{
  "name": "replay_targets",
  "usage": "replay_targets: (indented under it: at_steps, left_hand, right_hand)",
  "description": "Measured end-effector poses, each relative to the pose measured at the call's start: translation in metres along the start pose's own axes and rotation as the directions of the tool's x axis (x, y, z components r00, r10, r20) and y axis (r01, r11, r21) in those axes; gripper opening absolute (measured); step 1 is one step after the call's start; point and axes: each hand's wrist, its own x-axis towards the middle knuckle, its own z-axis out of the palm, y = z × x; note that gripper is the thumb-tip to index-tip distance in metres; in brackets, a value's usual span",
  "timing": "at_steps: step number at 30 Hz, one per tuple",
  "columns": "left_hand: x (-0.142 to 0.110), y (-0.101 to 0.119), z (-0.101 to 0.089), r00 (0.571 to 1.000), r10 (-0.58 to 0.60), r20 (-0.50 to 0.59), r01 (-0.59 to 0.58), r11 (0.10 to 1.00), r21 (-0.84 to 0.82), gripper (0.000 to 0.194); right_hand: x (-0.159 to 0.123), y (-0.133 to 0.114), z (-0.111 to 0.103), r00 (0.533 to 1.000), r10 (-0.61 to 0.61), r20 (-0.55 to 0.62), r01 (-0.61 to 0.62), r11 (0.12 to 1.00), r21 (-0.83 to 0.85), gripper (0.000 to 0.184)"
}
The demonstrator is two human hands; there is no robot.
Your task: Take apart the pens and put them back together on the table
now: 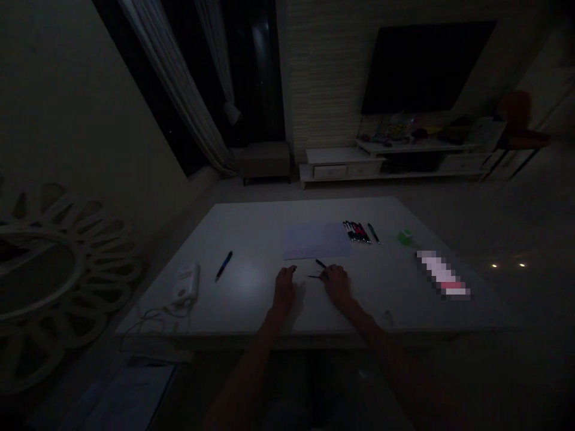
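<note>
My left hand [284, 290] is closed, with a small dark piece [294, 269] showing at its fingertips; it looks like part of a pen, but the dim light hides its details. Close by on the right, my right hand [338, 284] is pinched around a thin dark rod like a pen refill [314, 276]. A thicker dark pen barrel [320, 263] sticks out beside those fingers; whether it is held or lies on the table I cannot tell. Just beyond both hands lies a white sheet of paper [314, 240].
The white table [251, 227] bears several pens in a row [356, 232], a single pen [374, 233], a green item [405, 237] and a blurred-out phone-like thing [442, 274]. On the left are a blue pen [223, 266] and a white power strip [185, 283] with cables.
</note>
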Motion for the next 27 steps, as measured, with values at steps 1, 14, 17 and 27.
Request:
replay_targets:
  at_steps: [1, 14, 17, 27]
  left_hand:
    - [0.001, 0.003, 0.0, 1.0, -0.007, -0.001, 0.007, 1.0, 0.02, 0.037]
    - [0.001, 0.012, 0.004, 0.976, 0.073, 0.206, -0.136, 0.94, 0.312, 0.015]
    - [-0.001, 0.014, 0.004, 0.958, 0.114, 0.264, -0.204, 0.915, 0.348, 0.014]
    - [-0.003, 0.015, 0.002, 0.922, 0.159, 0.352, -0.297, 0.876, 0.38, 0.021]
  right_hand:
    - [-0.001, 0.001, 0.001, 1.0, -0.008, -0.003, 0.008, 1.0, 0.007, 0.013]
    - [0.009, -0.026, -0.025, 0.98, -0.195, 0.03, 0.194, 0.981, 0.028, 0.013]
    - [0.011, -0.032, -0.025, 0.972, -0.227, 0.056, 0.223, 0.972, 0.067, 0.011]
    - [0.014, -0.05, -0.022, 0.979, -0.017, 0.202, -0.085, 0.868, 0.489, 0.01]
